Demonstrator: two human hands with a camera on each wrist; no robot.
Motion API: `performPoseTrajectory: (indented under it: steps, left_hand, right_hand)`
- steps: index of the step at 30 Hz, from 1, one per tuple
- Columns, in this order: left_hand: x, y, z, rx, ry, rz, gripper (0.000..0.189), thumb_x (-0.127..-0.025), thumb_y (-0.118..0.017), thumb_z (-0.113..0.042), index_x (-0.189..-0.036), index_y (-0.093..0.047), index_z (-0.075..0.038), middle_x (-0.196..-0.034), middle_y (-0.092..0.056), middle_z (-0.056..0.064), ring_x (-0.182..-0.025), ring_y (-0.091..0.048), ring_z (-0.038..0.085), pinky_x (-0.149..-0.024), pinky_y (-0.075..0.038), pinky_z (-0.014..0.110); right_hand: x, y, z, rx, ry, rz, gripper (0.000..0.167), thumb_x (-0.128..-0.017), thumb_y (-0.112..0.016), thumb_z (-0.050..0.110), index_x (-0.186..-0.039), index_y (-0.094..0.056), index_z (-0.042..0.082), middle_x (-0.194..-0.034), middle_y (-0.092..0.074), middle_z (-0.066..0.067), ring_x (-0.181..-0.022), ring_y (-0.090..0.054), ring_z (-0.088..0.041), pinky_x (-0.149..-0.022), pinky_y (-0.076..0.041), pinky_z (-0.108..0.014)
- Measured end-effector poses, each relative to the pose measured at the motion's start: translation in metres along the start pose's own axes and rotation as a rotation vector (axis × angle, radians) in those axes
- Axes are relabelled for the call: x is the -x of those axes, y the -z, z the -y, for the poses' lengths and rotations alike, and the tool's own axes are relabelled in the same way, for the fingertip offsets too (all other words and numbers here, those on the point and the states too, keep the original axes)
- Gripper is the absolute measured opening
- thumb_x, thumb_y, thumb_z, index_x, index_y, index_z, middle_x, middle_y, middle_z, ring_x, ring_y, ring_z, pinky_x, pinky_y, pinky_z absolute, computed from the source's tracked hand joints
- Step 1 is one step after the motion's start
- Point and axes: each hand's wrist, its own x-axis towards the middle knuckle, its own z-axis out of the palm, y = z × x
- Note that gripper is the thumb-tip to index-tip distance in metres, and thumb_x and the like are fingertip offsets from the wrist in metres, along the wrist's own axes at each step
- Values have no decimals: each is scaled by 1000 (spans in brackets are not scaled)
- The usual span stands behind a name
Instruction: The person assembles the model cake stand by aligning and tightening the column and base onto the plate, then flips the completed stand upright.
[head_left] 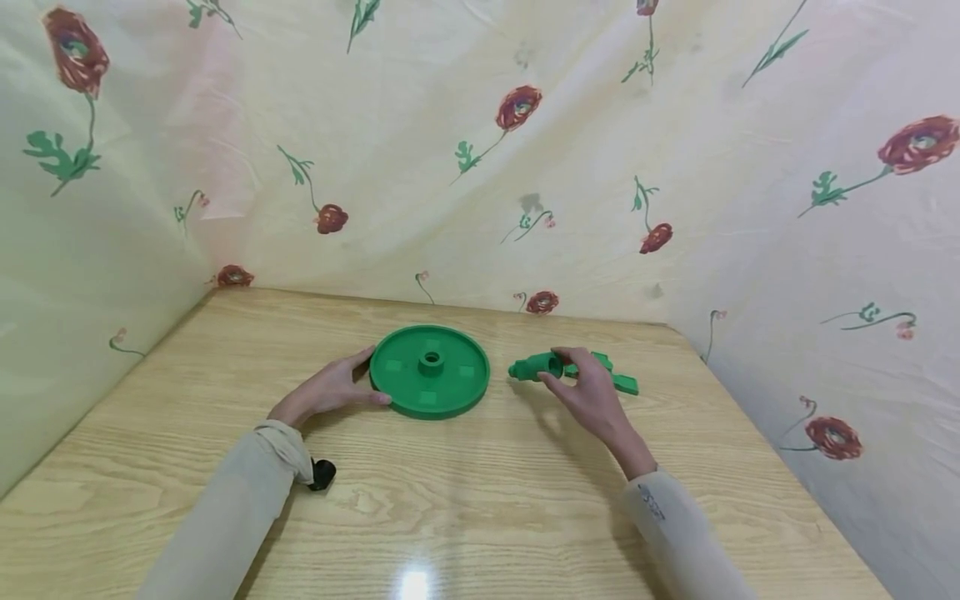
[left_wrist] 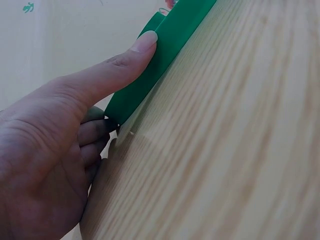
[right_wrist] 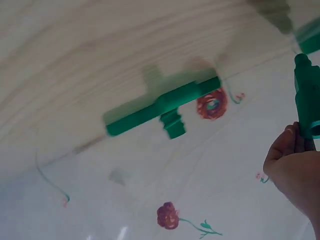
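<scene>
Left fingers (head_left: 372, 398) grip the green disc (head_left: 405, 387), while right fingers (head_left: 573, 355) pinch a hollow green piece (head_left: 535, 367).

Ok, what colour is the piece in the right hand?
Plain green; the piece in the right hand shows best in the head view.

A table (head_left: 450, 508) with a pale, wood-grained top is shown, its grain running mostly from side to side in the head view. A round green disc (head_left: 450, 385) is laid flat toward the far side, bounded by a raised rim and marked by a hollow hub at its centre. To its right, well apart, a green flat-armed part (head_left: 626, 384) is set down, partly hidden in that view. A bright glare is reflected at the near edge.
</scene>
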Motion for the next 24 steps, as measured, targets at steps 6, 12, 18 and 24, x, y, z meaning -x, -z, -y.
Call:
performPoseTrajectory:
  steps: [6,12,18,24]
  left_hand:
    - [0,-1,3,9,-11,4,113,-87,-84,-46,-164,-16,2,-165,-23,29,-152,-20,47,-117,-25,63]
    - [0,-1,3,13,-8,5,113,-87,-84,-46,-164,-16,2,-165,-23,28,-152,-20,46,-118,-25,63]
    - [0,0,3,19,-12,9,111,-88,-83,-44,-164,-16,3,-166,-22,28,-152,-19,45,-119,-23,62]
    - [1,2,1,13,-3,7,111,-89,-84,-42,-164,-16,2,-166,-22,28,-152,-19,45,-118,-24,62]
  right_hand:
    - [-15,-10,18,-48,18,-30,47,-94,-79,14,-133,-63,-8,-119,-65,-22,-111,-61,-37,-87,-53,-55]
    - [-30,-26,34,-112,53,-20,45,-95,-78,14,-132,-63,-7,-120,-65,-21,-112,-60,-36,-87,-53,-56]
    - [-44,-44,52,-161,102,-16,41,-95,-78,13,-129,-66,-7,-117,-67,-20,-110,-61,-35,-85,-54,-56]
    - [-55,-60,64,-172,135,-13,38,-95,-77,13,-127,-67,-6,-114,-67,-19,-107,-63,-33,-84,-56,-50]
